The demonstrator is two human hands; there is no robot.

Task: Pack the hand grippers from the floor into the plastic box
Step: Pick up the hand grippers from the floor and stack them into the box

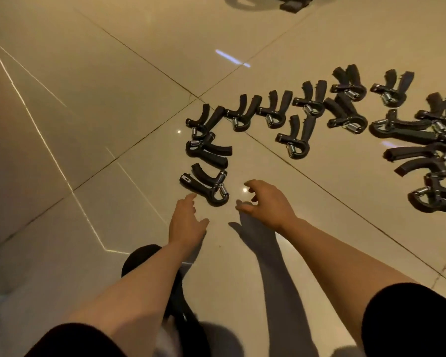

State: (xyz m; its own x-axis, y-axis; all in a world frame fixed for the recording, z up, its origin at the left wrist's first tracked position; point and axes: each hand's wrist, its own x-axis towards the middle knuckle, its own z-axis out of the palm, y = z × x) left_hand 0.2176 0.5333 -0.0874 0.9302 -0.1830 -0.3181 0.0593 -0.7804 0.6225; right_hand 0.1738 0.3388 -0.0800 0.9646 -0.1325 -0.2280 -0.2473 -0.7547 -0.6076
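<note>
Both forearms are bare from above the elbow down to the hands: the left hand (187,222) and the right hand (267,203) carry no rings, watch or gloves. Short black sleeves (410,323) cover the upper arms, plain dark fabric with no visible print or markings
</note>
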